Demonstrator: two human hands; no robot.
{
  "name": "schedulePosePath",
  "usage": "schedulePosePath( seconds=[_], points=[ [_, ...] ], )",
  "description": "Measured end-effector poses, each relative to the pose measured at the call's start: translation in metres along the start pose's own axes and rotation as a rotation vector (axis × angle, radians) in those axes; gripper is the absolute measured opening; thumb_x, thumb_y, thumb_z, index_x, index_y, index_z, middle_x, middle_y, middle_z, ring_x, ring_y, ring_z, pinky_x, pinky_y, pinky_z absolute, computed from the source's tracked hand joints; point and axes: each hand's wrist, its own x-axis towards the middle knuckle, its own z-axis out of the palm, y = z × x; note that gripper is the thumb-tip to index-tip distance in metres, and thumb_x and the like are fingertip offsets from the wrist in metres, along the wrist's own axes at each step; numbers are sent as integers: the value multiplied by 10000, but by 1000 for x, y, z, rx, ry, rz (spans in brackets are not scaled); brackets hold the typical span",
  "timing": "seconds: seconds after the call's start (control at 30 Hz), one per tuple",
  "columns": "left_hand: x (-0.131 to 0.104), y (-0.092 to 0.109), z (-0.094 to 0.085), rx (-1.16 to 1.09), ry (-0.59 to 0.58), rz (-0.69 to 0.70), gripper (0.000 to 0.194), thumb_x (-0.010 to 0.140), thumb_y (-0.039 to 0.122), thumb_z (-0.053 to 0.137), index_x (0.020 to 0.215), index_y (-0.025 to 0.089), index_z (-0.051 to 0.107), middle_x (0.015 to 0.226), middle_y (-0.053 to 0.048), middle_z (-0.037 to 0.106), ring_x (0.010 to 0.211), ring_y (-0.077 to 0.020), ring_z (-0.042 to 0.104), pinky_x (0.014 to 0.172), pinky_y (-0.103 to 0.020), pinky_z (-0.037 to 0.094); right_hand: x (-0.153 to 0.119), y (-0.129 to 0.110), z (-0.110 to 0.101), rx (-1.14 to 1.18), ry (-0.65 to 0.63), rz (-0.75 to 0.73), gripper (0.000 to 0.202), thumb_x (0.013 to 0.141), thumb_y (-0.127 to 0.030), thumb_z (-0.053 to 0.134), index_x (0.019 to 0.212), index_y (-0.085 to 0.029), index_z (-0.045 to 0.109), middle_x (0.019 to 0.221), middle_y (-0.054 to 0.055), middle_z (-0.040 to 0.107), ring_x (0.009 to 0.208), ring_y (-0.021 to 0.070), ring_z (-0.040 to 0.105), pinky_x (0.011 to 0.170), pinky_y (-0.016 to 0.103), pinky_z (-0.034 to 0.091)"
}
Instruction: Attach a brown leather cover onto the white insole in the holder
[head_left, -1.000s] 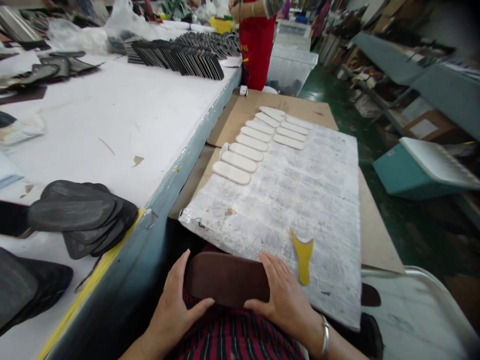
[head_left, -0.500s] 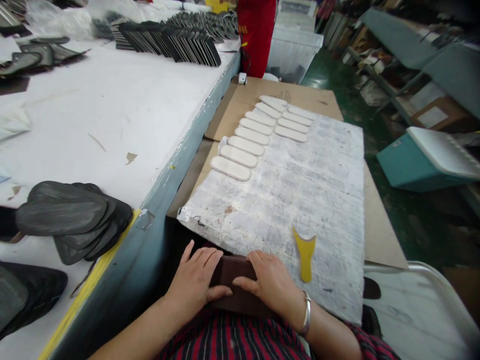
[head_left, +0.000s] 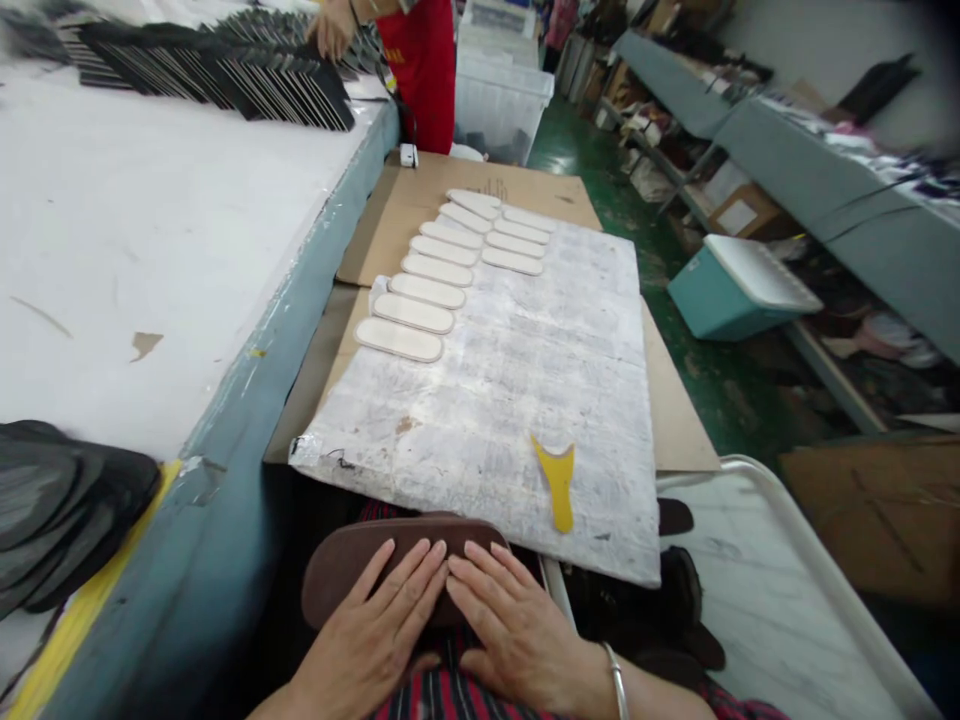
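A dark brown sole-shaped piece (head_left: 330, 580) lies at the lap, below the near edge of the white-covered board (head_left: 510, 400). My left hand (head_left: 375, 620) rests flat on its middle, fingers stretched out. Beside it, fingertips nearly meeting, my right hand (head_left: 517, 630) presses flat on the piece's right part, a silver bangle on the wrist. On the board lie a yellow forked tool (head_left: 556, 485) near the front and several pale oval pieces (head_left: 399, 339) in two rows at the back left.
A white table (head_left: 112, 250) at the left holds stacked black soles (head_left: 60, 510) and rows of black pieces (head_left: 277, 85). Beyond it, a person's hand (head_left: 334, 30) touches them. A teal box (head_left: 739, 290) and a metal tray (head_left: 795, 600) are at the right.
My hands have gone from gripping the brown piece's edges to lying flat on it, and its rounded left end now shows. The view has turned right. A co-worker's hand has appeared.
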Motion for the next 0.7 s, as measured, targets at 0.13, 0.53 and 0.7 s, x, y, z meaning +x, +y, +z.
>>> schedulePosePath(
  seconds=[0.13, 0.53, 0.7],
  points=[
    [2, 1, 4, 45, -53, -8, 752, 811, 600, 520, 1355, 87, 448, 1482, -162, 315, 1388, -319, 231, 1160, -516, 27, 2, -1, 3, -48, -148, -73, 751, 889, -568, 368, 1447, -77, 264, 1518, 93, 285, 1434, 266, 135, 1136, 411, 322],
    [-31, -14, -3, 83, 19, -183, 1008, 757, 684, 538, 1445, -1, 268, 1418, -221, 396, 1313, -334, 358, 1153, -472, 119, 8, 21, -4, 556, -178, 615, 835, 748, -455, 646, 1426, -131, 282, 1492, 157, 318, 1387, 243, 286, 1154, 481, 281],
    [0, 2, 2, 54, 38, -259, 1046, 760, 701, 520, 1456, -16, 210, 1430, -243, 364, 1316, -370, 338, 1124, -515, 156, 20, 21, -6, 963, -198, 822, 742, 613, -331, 761, 1277, -207, 455, 1221, 70, 592, 1099, 213, 555, 985, 393, 449]
  ],
)
